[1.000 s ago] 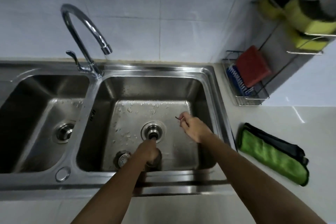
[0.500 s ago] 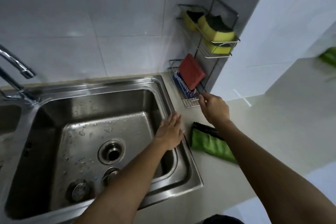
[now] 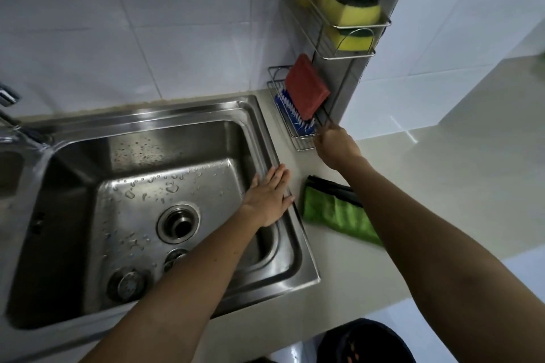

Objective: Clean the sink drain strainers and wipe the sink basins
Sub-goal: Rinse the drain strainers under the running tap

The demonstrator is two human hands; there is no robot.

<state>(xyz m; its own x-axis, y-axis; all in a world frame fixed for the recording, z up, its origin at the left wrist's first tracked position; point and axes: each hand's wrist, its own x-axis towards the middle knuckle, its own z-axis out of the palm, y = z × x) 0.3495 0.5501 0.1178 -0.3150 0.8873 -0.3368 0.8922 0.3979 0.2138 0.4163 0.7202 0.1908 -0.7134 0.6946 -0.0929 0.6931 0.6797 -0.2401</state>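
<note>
The steel sink basin (image 3: 259,132) is wet, and its drain opening (image 3: 178,224) stands bare. One round strainer (image 3: 128,284) lies on the basin floor at the front. A second round piece (image 3: 174,258) lies half hidden behind my left forearm. My left hand (image 3: 269,197) rests flat, fingers straight, on the basin's right rim. My right hand (image 3: 336,147) reaches to the front corner of the wire rack (image 3: 300,144), fingers pinched together. The thin red piece it pinched earlier does not show.
A folded green cloth (image 3: 333,212) lies on the counter right of the sink, partly under my right arm. The rack holds a red sponge (image 3: 306,87) and a blue brush (image 3: 290,113), with yellow sponges (image 3: 345,9) on the upper shelf. The faucet base (image 3: 8,124) is at far left. A dark bin (image 3: 368,345) stands below.
My right hand carried a thin red piece out of the basin to the rack corner. My left hand left the drain and settled flat on the right rim. The view swung right.
</note>
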